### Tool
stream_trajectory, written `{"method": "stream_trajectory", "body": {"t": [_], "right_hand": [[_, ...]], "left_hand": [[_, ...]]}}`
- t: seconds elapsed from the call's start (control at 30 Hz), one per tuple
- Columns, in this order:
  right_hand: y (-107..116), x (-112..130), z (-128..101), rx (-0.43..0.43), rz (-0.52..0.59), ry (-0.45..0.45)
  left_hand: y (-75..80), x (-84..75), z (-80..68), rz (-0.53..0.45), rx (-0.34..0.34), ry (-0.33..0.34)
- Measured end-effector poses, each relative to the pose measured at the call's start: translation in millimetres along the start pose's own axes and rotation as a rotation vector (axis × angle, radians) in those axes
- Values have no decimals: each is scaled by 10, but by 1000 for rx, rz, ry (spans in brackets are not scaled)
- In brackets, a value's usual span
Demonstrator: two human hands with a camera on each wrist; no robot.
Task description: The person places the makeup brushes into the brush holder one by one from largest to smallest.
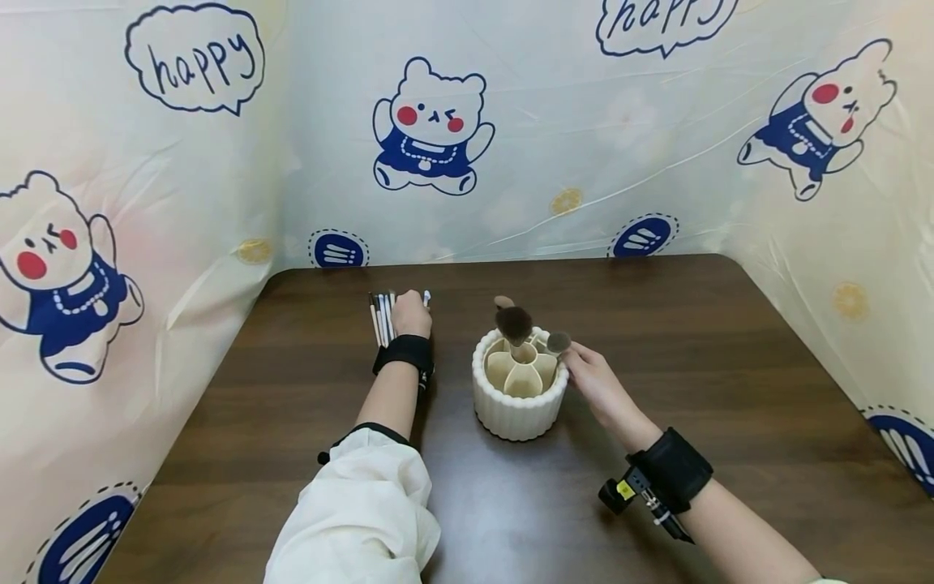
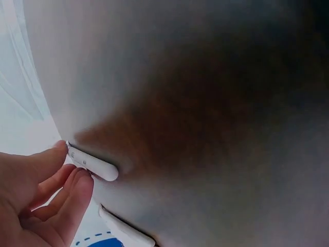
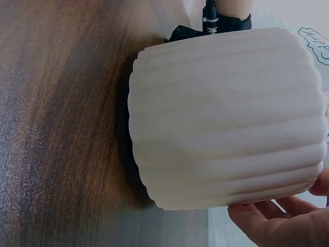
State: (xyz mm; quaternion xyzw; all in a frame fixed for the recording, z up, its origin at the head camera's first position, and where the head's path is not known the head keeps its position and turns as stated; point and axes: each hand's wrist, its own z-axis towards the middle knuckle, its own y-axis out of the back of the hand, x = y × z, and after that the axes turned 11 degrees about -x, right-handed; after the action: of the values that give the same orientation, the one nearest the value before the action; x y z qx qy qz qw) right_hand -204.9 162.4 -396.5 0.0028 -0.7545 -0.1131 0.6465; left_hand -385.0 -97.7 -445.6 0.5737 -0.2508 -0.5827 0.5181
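At the back left of the table, my left hand (image 1: 412, 315) is beside a row of slim brushes (image 1: 381, 319). In the left wrist view, thumb and fingers pinch the end of a white-handled makeup brush (image 2: 96, 164); its bristles are out of sight. A second white handle (image 2: 126, 227) lies below it. My right hand (image 1: 594, 377) grips the right side of a round, ribbed cream brush holder (image 1: 520, 415), near its rim. Dark, fluffy makeup brushes (image 1: 514, 324) stick up from the divided holder, one grey-brown head (image 1: 558, 343) right by my right fingers.
The holder stands upright on a dark brown wooden table (image 1: 730, 365). A pale curtain with printed bears (image 1: 434, 126) hangs behind the table and along both sides. Bare tabletop lies between the row of brushes and the holder.
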Motion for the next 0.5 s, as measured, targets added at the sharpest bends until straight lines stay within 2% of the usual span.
{"method": "stream_trajectory", "body": {"t": [0.17, 0.37, 0.5], "right_hand": [[-10, -6, 8, -4, -5, 5], [4, -7, 5, 2, -18, 13], [4, -12, 12, 8, -22, 6]], "left_hand": [[7, -2, -9, 24, -1, -13], [41, -25, -23, 13, 46, -3], [69, -29, -39, 6, 49, -23]]}}
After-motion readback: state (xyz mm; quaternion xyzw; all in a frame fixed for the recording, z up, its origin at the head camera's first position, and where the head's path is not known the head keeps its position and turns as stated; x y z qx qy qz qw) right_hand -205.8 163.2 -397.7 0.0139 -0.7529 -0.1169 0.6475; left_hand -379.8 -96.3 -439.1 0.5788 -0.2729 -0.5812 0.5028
